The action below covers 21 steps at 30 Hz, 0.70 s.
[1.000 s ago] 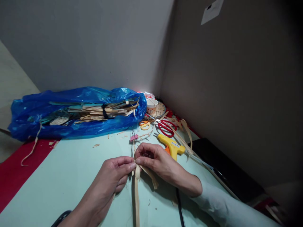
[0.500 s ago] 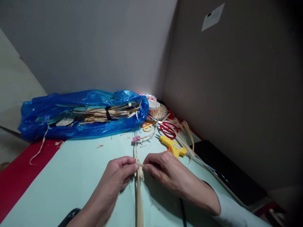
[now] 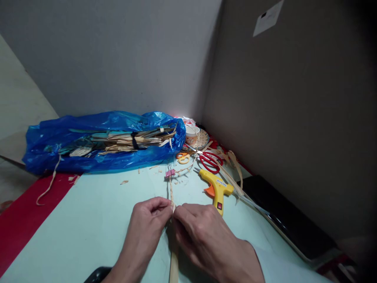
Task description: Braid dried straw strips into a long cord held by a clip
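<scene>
Looking through the head camera, I find the left hand (image 3: 147, 222) with thumb and fingers pinched together on the braid (image 3: 171, 193), at the middle of the desk (image 3: 91, 224). The right hand (image 3: 207, 234) is curled just beside it, its fingertips against the same near end; its own back hides them, so I cannot tell what they grip. From under the hands a flat strip (image 3: 174, 264) runs toward the near edge of view, while the braid goes far to a pink clip (image 3: 170, 173).

For writing, I have a pale label on the yellow glue gun (image 3: 214, 181), its print too small for me to read. Marks on the cup (image 3: 192, 140) and a white card (image 3: 268, 19) on the right wall are equally unreadable.

On the left, a wide stretch of pale surface gives the left hand room out to the red band (image 3: 44, 210). The right side is tighter: the glue gun lies just beyond the right hand, with red scissors (image 3: 210, 162) farther off and a long black object (image 3: 285, 214) along the right edge. Far left, a blue bag (image 3: 70, 127) holding a tied bundle (image 3: 126, 141) borders the surface before the wall.
</scene>
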Each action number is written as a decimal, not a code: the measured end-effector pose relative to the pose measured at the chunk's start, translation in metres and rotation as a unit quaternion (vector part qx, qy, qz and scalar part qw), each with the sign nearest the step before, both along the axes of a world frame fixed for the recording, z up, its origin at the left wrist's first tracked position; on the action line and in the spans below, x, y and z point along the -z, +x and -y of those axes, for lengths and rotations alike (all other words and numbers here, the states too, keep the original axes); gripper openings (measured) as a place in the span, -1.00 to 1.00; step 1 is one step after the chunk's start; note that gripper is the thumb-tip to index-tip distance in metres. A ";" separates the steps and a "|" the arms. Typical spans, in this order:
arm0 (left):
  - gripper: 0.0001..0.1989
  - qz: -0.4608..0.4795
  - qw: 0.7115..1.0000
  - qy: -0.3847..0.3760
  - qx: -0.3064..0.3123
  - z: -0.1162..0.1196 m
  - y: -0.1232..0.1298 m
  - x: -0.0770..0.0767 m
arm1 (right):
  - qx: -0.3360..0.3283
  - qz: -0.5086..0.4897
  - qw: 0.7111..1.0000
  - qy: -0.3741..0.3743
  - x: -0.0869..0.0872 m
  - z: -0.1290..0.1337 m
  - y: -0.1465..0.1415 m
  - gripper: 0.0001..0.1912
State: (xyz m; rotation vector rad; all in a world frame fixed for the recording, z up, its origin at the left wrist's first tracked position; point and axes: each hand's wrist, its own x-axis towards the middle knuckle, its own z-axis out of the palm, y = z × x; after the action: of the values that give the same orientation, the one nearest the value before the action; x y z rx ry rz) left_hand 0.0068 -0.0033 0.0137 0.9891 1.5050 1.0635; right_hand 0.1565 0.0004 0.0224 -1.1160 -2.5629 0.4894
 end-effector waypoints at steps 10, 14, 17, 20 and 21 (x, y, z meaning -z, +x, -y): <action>-0.77 0.109 0.992 -0.062 -0.015 0.004 -0.004 0.007 | -0.032 0.054 0.997 0.037 0.012 0.004 -0.006 -0.84; -0.70 0.149 0.986 -0.066 -0.026 0.004 -0.004 0.003 | -0.064 -0.052 0.996 0.028 0.007 -0.006 0.000 -0.84; -0.70 0.170 0.983 -0.069 -0.027 0.005 -0.003 0.000 | 0.020 -0.146 0.989 0.013 -0.001 -0.015 0.006 -0.78; -0.66 0.174 0.982 -0.072 -0.031 0.006 -0.002 -0.002 | 0.043 -0.169 0.981 -0.083 -0.001 -0.024 0.006 -0.73; -0.65 0.170 0.983 -0.068 -0.033 0.006 -0.002 -0.002 | 0.025 -0.171 0.977 -0.126 0.000 -0.026 0.004 -0.69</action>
State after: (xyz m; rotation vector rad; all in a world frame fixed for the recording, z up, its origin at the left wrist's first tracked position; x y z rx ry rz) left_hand 0.0051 -0.0095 0.0158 0.6297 1.3158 1.0995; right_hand 0.1609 0.0259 0.0220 -1.0649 -2.2124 0.9271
